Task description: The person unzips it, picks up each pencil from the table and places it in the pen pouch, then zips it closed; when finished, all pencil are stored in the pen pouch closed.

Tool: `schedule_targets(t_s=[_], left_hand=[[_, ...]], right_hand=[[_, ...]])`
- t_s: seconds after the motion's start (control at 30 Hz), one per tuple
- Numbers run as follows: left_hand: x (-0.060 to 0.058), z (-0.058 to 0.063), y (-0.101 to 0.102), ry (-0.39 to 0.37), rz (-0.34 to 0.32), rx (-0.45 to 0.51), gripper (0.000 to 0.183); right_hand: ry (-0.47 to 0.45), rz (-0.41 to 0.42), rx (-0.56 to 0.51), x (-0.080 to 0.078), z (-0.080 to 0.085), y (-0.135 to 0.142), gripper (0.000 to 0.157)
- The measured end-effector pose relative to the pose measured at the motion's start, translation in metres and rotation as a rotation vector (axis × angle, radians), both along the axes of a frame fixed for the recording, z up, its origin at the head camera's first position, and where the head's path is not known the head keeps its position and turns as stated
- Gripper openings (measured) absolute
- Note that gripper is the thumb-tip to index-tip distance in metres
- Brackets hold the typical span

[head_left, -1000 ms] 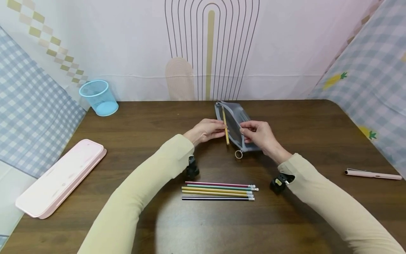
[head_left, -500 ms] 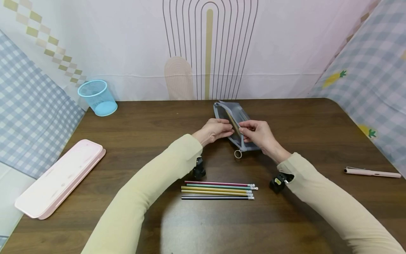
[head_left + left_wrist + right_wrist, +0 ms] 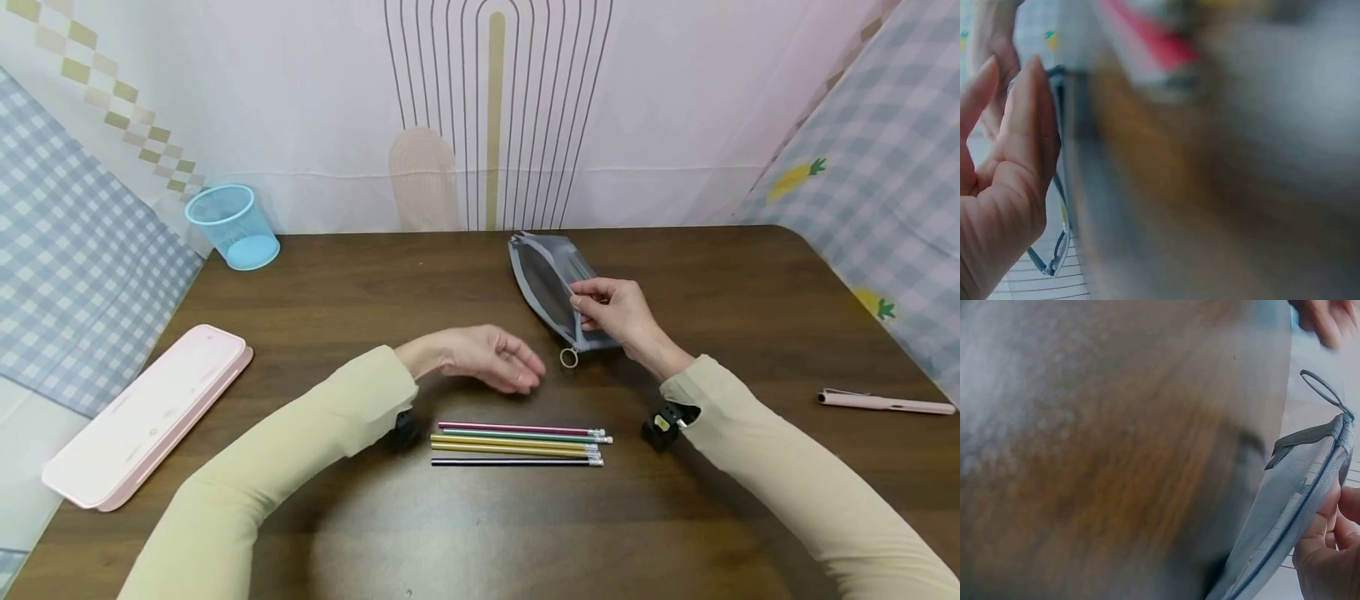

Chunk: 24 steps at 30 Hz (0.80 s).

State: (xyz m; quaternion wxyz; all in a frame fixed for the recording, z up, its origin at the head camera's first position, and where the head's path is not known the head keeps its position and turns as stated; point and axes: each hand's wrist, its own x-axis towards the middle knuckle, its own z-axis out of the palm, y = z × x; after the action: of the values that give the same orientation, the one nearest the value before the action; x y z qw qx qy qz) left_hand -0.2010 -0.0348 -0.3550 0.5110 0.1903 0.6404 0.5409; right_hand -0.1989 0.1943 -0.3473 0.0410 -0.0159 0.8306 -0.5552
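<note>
My right hand (image 3: 615, 317) pinches the near-right edge of a grey mesh zip pouch (image 3: 536, 279), spreading its mouth wide. A ring pull (image 3: 569, 357) hangs at the pouch's near end. Left of the pouch, my left hand (image 3: 483, 358) is in the air with relaxed fingers and nothing in it. Just below that hand, several pencils (image 3: 517, 446) lie side by side on the table: magenta, green, gold and black, erasers to the right. In the right wrist view, thumb and fingers (image 3: 1329, 544) grip the pouch wall (image 3: 1297, 506) beside the zip.
A pink-white pencil case (image 3: 146, 417) lies at the table's left. At the back left stands a blue mesh pen cup (image 3: 234, 227). Far right is a pale pink pen (image 3: 885, 402). Patterned cloth (image 3: 300, 100) walls the back and sides of the brown table (image 3: 480, 533).
The left hand first lowered a gold pencil into the pouch and let go of it. It then drew back toward the pencil row. The right hand kept its hold on the pouch.
</note>
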Motion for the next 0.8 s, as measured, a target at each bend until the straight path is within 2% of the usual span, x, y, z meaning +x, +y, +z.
schedule_targets(t_s=[0.13,0.37,0.5,0.8], left_hand=[[0.011,-0.006,-0.009,0.097,-0.119,-0.057,0.033],[0.019,-0.006,-0.009,0.263,-0.222,-0.084,0.032],[0.022,-0.004,-0.007,0.364,-0.255,-0.118,0.030],[0.026,-0.003,-0.006,0.514,-0.276,-0.156,0.024]], right_hand=[[-0.011,0.003,0.014,0.000,0.000,0.000,0.031],[-0.012,0.010,0.013,0.001,0.000,0.000,0.030],[-0.013,0.008,0.018,0.000,0.000,0.000,0.030],[-0.020,0.008,0.034,0.001,0.001,-0.001,0.030]])
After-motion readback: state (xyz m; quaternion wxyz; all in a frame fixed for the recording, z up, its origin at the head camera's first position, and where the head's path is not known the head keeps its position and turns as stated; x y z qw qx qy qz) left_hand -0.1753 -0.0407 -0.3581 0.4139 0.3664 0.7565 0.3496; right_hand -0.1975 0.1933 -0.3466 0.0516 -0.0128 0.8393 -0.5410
